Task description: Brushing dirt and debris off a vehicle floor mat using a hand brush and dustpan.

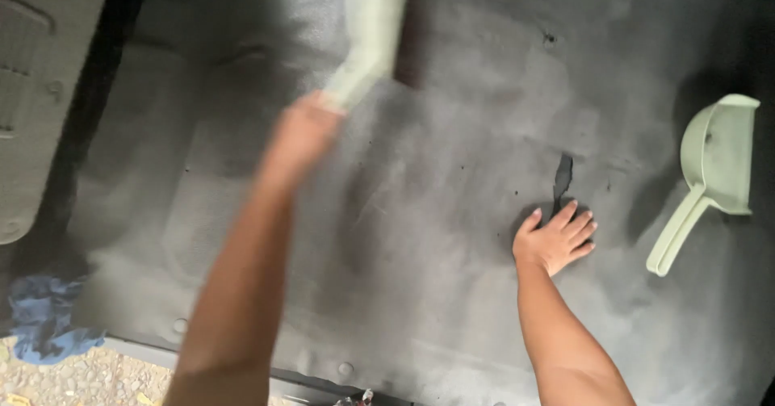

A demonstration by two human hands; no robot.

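One brush (371, 39) extends beyond left hand (303, 131).

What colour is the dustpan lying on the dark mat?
Pale green dustpan, clearest in the head view, at the right.

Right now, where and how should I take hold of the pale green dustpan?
Take the dustpan by its long handle, coming from above. It lies flat on the dark carpet, the handle angling toward the right hand, clear of the scoop.
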